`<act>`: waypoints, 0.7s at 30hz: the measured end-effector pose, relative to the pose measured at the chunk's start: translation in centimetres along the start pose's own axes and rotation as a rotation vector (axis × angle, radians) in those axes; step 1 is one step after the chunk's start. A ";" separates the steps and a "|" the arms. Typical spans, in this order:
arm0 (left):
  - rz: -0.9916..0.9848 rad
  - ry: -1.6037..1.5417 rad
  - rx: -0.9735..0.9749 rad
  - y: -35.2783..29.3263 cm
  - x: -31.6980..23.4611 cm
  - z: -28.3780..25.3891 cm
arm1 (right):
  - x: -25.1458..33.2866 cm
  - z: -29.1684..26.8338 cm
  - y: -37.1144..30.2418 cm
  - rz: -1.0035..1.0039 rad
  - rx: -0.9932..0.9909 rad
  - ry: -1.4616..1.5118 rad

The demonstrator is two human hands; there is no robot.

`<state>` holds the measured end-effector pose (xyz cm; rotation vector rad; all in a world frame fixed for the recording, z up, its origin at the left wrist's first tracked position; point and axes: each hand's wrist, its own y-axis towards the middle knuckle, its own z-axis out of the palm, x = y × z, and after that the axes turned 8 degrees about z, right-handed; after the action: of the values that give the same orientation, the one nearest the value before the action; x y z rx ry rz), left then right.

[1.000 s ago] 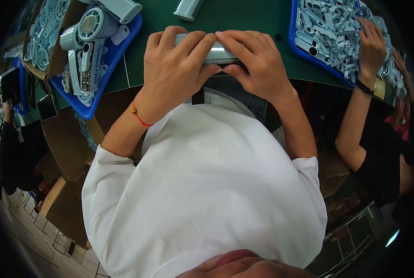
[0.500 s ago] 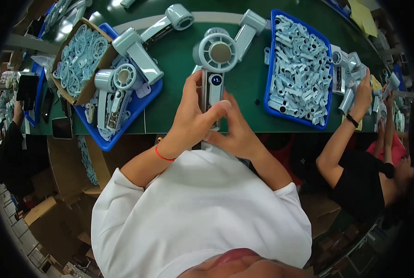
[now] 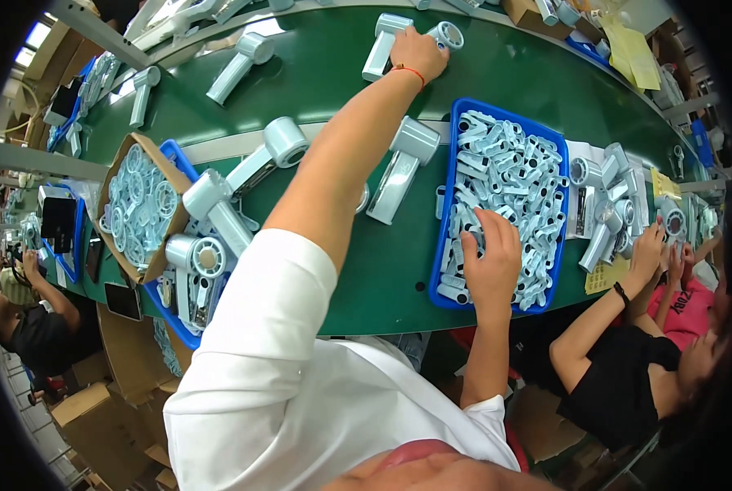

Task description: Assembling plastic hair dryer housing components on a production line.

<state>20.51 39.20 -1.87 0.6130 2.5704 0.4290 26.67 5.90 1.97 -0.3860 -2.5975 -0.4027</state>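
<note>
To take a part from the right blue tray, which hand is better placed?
Probably the right hand: it is over the blue tray; the left hand is far forward, at a fan.

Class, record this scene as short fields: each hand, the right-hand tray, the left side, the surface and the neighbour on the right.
left hand: left hand stretched far out, at a handheld fan; grip hidden
right hand: right hand, fingers apart, over the blue tray; contact unclear
right-hand tray: heaped with small pale-blue parts
left side: cardboard box of ring-shaped parts
surface: green table
neighbour: person in black, black wristband
</note>
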 end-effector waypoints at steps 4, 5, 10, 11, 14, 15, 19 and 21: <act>-0.087 0.204 -0.100 0.7 4.1 -0.7 | -0.8 0.3 1.4 0.005 0.047 -0.091; -0.212 0.114 0.064 0.1 5.0 -0.8 | -0.8 0.5 1.8 0.008 0.062 -0.089; -0.080 0.073 0.297 0.0 8.3 -3.8 | -0.3 0.9 2.6 -0.118 0.190 -0.195; -0.073 -0.048 0.184 -1.4 4.2 -7.0 | -0.9 0.8 2.6 -0.060 0.197 -0.215; -0.004 0.060 0.224 -7.2 4.9 -15.6 | -0.1 0.1 2.1 -0.112 0.119 -0.294; 0.001 0.047 0.262 -9.9 5.1 -17.7 | -0.2 0.3 1.9 -0.122 0.125 -0.294; 0.068 0.028 0.259 -21.3 4.3 -20.7 | -0.8 0.7 1.3 -0.156 0.156 -0.265; 0.021 0.063 0.322 -23.2 4.0 -19.9 | -0.6 0.3 1.5 -0.190 0.121 -0.335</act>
<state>-0.64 17.63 4.38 0.7466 2.7181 0.0381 27.58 7.28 1.70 -0.1760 -2.9816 -0.2587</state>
